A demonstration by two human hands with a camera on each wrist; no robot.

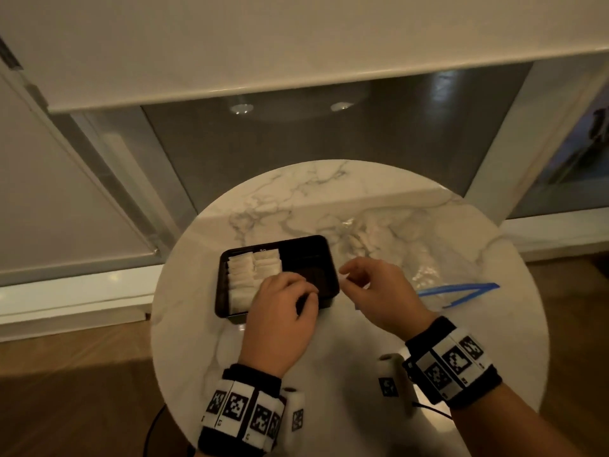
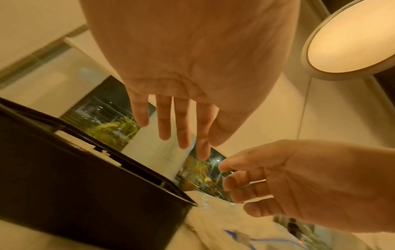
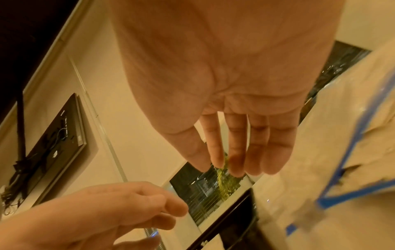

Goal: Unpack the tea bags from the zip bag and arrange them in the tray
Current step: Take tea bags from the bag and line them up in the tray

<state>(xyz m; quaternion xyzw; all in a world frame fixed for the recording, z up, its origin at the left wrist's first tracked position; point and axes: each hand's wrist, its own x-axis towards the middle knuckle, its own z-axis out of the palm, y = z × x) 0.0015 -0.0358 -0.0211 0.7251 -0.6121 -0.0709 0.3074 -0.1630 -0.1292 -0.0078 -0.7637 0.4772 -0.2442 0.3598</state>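
Note:
A black tray point(image 1: 221, 258) sits left of centre on the round marble table, with several white tea bags point(image 1: 253, 268) lined up in its left half; its right half looks dark and bare. My left hand point(image 1: 293, 291) hovers over the tray's front middle, fingers fairly straight point(image 2: 177, 128) and holding nothing. My right hand point(image 1: 356, 278) is just right of the tray with relaxed fingers point(image 3: 235, 152), and I see nothing in it. The clear zip bag point(image 1: 425, 255) with a blue zip lies right of that hand and holds more tea bags point(image 1: 365, 239).
The marble table point(image 1: 296, 199) is small, with its round edge close on all sides and a wooden floor point(image 1: 72, 390) below. A window with a lowered white blind point(image 1: 230, 44) stands behind. The tray's black wall point(image 2: 85, 194) is low.

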